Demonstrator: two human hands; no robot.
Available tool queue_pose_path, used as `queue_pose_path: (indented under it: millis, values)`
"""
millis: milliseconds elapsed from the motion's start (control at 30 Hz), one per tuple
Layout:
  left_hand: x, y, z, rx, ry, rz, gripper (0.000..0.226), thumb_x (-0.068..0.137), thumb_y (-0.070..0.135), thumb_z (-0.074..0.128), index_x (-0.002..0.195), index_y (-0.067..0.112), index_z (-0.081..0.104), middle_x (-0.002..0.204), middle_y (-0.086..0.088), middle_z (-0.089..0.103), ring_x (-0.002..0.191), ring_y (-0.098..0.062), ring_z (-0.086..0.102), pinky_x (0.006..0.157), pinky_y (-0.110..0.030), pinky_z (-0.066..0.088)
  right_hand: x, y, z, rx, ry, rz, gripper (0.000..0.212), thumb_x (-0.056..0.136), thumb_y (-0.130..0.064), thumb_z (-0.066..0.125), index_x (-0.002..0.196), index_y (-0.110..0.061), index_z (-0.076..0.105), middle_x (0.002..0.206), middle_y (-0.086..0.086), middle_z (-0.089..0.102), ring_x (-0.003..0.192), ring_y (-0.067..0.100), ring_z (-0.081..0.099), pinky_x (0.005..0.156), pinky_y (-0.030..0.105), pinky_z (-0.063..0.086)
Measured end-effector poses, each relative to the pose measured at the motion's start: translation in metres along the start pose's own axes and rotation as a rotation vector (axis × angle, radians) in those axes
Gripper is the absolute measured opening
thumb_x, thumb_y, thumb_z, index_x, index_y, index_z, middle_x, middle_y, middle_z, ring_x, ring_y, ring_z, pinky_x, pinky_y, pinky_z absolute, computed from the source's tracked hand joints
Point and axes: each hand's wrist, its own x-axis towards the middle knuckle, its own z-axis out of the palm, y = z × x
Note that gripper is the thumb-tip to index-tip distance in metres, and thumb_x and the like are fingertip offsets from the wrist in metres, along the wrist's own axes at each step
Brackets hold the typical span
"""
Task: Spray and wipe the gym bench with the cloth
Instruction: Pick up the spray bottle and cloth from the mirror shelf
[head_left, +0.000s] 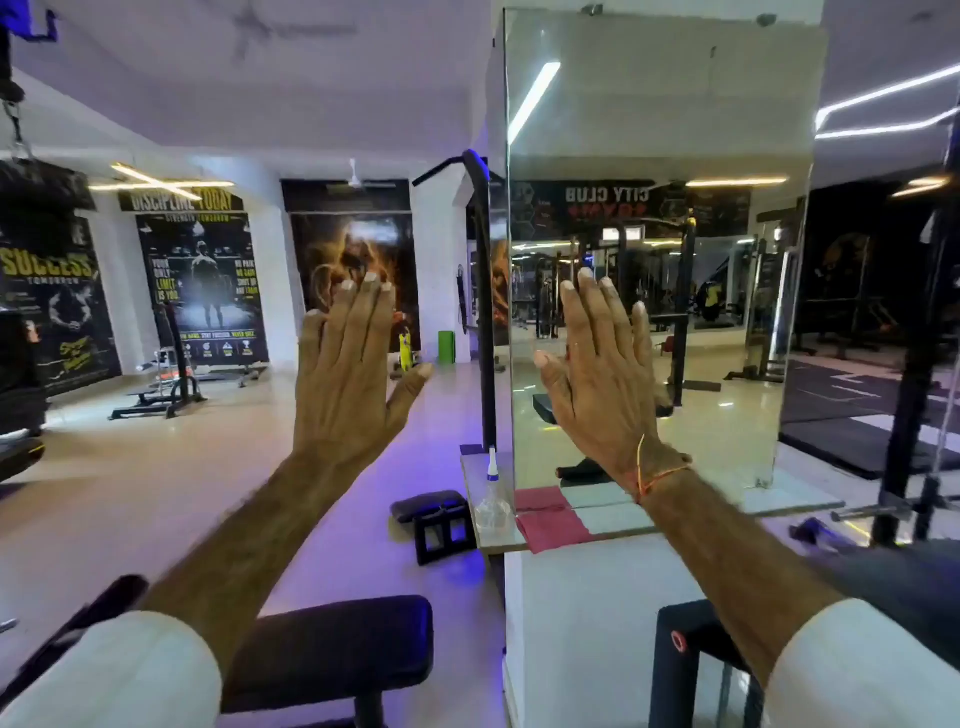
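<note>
Near the camera, left hand (349, 374) and right hand (602, 374) raised, fingers spread, grasping nothing; black gym bench (332, 649) below them; spray bottle (491, 499) and red cloth (553, 525) on far-right ledge (475, 483) by mirror (660, 156).

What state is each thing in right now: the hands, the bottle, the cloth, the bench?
Left hand: raised, open, fingers spread, empty.
Right hand: raised, open, empty, thread around the wrist.
Spray bottle: upright on the ledge by the mirror, untouched.
Red cloth: lying flat on the ledge, one corner overhanging the edge.
Bench pad: bare, nothing resting on it.
</note>
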Motion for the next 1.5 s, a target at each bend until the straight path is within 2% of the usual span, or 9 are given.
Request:
queue_pose_path:
  millis: [333,467,733,1033,1167,1267,1333,1433,1500]
  values:
    - [-0.095,0.028,0.184,-0.085,-0.345,-0.100,0.079,0.104,0.058,0.036,0.164,0.007,0.024,0.172,-0.013,0.023,0.159,-0.034,0.022,0.126,-0.057,0.019,-0.131,0.071,0.149,0.026,-0.288,0.150,0.074,0.108,-0.058,0.019,0.166,-0.012,0.021,0.175,0.013,0.015,0.162,0.030,0.010,0.129,0.059,0.012]
    - [-0.134,0.051,0.252,-0.146,-0.506,-0.170,0.087,0.103,0.068,0.018,0.161,0.005,0.030,0.169,-0.014,0.028,0.156,-0.036,0.030,0.122,-0.058,0.027,-0.172,0.105,0.211,0.068,-0.451,0.216,0.077,0.107,-0.063,0.016,0.166,-0.013,0.022,0.174,0.012,0.016,0.162,0.030,0.011,0.130,0.059,0.010]
    - [-0.187,0.075,0.366,-0.192,-0.740,-0.314,0.084,0.100,0.059,0.048,0.163,0.007,0.025,0.170,-0.012,0.027,0.156,-0.034,0.031,0.122,-0.059,0.032,-0.224,0.148,0.313,0.153,-0.657,0.304,0.075,0.106,-0.057,0.032,0.165,-0.012,0.021,0.173,0.014,0.020,0.160,0.034,0.018,0.129,0.062,0.013]
    - [-0.213,0.064,0.504,-0.417,-0.832,-0.571,0.088,0.096,0.063,0.051,0.161,0.009,0.025,0.163,-0.012,0.040,0.149,-0.032,0.041,0.121,-0.053,0.038,-0.242,0.184,0.425,0.158,-0.845,0.544,0.079,0.101,-0.059,0.045,0.161,-0.011,0.030,0.165,0.015,0.038,0.151,0.034,0.038,0.123,0.055,0.031]
    - [-0.206,0.058,0.558,-0.503,-0.785,-0.688,0.086,0.096,0.057,0.058,0.161,0.013,0.022,0.160,-0.011,0.040,0.145,-0.031,0.043,0.119,-0.042,0.034,-0.243,0.203,0.466,0.139,-0.920,0.686,0.083,0.092,-0.068,0.053,0.153,-0.012,0.040,0.150,0.011,0.051,0.133,0.029,0.054,0.110,0.048,0.047]
    - [-0.194,0.060,0.588,-0.603,-0.735,-0.810,0.081,0.098,0.055,0.059,0.160,0.015,0.025,0.155,-0.008,0.045,0.139,-0.028,0.048,0.112,-0.044,0.044,-0.245,0.217,0.492,0.112,-0.959,0.765,0.086,0.090,-0.069,0.060,0.150,-0.010,0.041,0.146,0.012,0.051,0.129,0.031,0.055,0.105,0.051,0.050]
    - [-0.187,0.062,0.600,-0.678,-0.680,-0.888,0.071,0.100,0.051,0.060,0.154,0.015,0.032,0.144,-0.005,0.054,0.128,-0.023,0.055,0.101,-0.035,0.051,-0.247,0.224,0.505,0.065,-1.003,0.786,0.090,0.089,-0.073,0.059,0.150,-0.009,0.039,0.146,0.013,0.049,0.128,0.032,0.053,0.104,0.050,0.049]
    - [-0.174,0.062,0.616,-0.695,-0.607,-1.008,0.057,0.102,0.041,0.062,0.148,0.015,0.039,0.130,0.004,0.059,0.114,-0.011,0.059,0.084,-0.005,0.046,-0.249,0.236,0.527,-0.048,-1.122,0.767,0.098,0.087,-0.074,0.061,0.151,-0.005,0.035,0.142,0.015,0.049,0.126,0.034,0.050,0.100,0.049,0.045]
    - [-0.167,0.061,0.622,-0.676,-0.606,-1.046,0.056,0.100,0.035,0.066,0.146,0.013,0.045,0.130,0.000,0.063,0.112,-0.009,0.060,0.080,0.001,0.044,-0.248,0.243,0.536,-0.033,-1.155,0.829,0.099,0.084,-0.070,0.070,0.149,-0.004,0.036,0.139,0.016,0.050,0.126,0.035,0.051,0.101,0.049,0.046]
